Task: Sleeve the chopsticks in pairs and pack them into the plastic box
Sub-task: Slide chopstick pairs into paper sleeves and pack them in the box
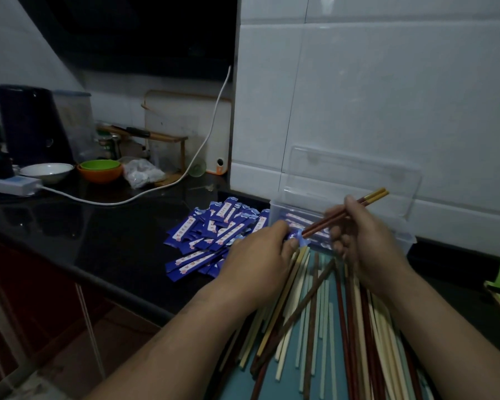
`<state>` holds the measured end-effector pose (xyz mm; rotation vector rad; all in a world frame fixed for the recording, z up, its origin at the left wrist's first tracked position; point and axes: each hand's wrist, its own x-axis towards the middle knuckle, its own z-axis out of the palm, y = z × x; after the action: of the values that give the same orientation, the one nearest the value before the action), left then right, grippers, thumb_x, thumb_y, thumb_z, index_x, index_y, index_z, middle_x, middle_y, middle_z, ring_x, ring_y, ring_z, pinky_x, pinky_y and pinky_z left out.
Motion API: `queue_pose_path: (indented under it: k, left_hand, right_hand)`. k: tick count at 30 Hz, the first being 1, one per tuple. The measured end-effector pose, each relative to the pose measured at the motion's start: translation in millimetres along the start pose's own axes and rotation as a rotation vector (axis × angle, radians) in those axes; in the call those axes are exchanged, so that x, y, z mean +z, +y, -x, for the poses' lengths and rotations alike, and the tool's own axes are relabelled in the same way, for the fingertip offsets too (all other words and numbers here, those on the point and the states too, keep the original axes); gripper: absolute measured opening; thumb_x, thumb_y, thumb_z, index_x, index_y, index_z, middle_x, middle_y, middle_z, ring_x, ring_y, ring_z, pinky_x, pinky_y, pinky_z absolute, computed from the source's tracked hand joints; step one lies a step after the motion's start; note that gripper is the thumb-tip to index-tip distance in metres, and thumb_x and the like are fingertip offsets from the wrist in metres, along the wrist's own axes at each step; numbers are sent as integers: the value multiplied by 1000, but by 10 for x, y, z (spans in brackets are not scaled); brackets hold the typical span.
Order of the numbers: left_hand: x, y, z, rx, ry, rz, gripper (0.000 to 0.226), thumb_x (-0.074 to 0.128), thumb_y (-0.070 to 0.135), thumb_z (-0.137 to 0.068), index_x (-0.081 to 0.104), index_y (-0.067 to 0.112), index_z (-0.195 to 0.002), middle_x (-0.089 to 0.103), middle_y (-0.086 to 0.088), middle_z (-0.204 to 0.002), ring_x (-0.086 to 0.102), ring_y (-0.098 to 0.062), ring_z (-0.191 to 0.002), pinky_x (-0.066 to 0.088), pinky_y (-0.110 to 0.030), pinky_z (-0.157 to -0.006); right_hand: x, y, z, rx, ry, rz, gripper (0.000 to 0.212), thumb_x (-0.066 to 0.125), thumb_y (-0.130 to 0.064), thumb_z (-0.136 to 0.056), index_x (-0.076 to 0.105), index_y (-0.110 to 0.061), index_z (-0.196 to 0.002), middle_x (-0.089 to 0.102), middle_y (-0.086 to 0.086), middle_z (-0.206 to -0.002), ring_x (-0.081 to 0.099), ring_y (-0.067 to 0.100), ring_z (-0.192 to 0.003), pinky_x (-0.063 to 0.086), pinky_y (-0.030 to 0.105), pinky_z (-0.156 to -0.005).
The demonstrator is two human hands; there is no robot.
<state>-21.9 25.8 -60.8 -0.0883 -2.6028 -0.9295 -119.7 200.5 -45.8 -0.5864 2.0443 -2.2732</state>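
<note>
Chopsticks point(345, 215): brown pair pinched in right hand point(367, 243), tips angled into sleeve point(296, 237); left hand point(257, 255) grips sleeve mouth steady for insertion.

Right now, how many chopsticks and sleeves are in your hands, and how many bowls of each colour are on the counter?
Chopsticks in the right hand: 2
Blue sleeve in the left hand: 1
White bowl: 1
Green bowl: 1
Orange bowl: 1
Total: 6
</note>
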Motion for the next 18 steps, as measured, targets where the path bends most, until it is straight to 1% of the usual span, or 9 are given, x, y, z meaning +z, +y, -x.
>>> queue_pose_path:
  k: [1,3,7,8,9,11,14,16,18]
  left_hand:
    - [-1,0,0,-2,2,1,17,40,43,-111,53,34,-105,60,8,-90,59,-16,-87,48,-49,-90]
    - [4,0,-4,1,9,-7,18,38,43,-111,52,34,-105,59,8,-91,58,-15,-88,48,-51,-94]
    - [16,-4,-14,-7,10,-17,15,38,42,-111,49,36,-103,58,9,-91,57,-14,-89,47,-53,-98]
    - [13,2,-13,-8,9,-24,14,38,42,-111,48,37,-102,57,9,-91,56,-13,-89,47,-53,-98]
    - [12,2,-17,-10,8,-33,13,38,42,-111,47,38,-102,57,9,-91,56,-13,-89,47,-52,-97]
    - [13,0,-13,-8,15,-57,14,38,43,-111,47,38,-102,58,9,-94,57,-16,-90,47,-51,-94]
    - [21,1,-12,-4,23,-88,16,37,44,-111,48,35,-101,59,8,-95,57,-20,-91,47,-52,-93]
    - [26,23,-11,-7,10,-92,21,38,46,-110,52,31,-104,59,6,-95,58,-22,-92,48,-53,-93]
    - [26,41,-6,-4,-7,-106,25,39,51,-109,54,31,-108,59,5,-95,58,-22,-93,49,-53,-92]
  right_hand:
    - [-11,-10,-10,-3,22,-48,40,46,-41,-109,68,-9,-97,56,5,-64,47,17,-51,39,25,-45]
    - [-13,-10,-6,-2,-5,-63,34,47,-33,-109,67,-10,-95,56,5,-64,47,17,-51,39,24,-44]
    - [42,11,53,39,-177,101,35,51,-30,-108,71,-1,-108,61,9,-73,53,17,-55,41,25,-48]
    - [54,16,58,39,-184,126,36,52,-31,-107,71,-1,-109,61,9,-74,54,17,-55,41,25,-49]
    - [68,9,55,33,-158,122,38,52,-34,-106,71,-1,-109,61,9,-73,53,17,-54,40,26,-49]
    - [55,-1,27,4,-33,69,38,52,-39,-106,68,-5,-108,60,7,-69,52,16,-51,38,27,-48]
    - [-19,-41,-25,-95,188,55,28,49,-34,-109,65,-11,-107,59,7,-67,52,18,-47,39,28,-45]
    - [-50,-45,-31,-151,240,122,24,47,-27,-108,66,-14,-107,58,11,-70,53,18,-47,41,28,-44]
    - [-39,-36,-12,-159,210,177,28,44,-24,-109,70,-14,-107,57,13,-72,53,17,-48,42,26,-43]
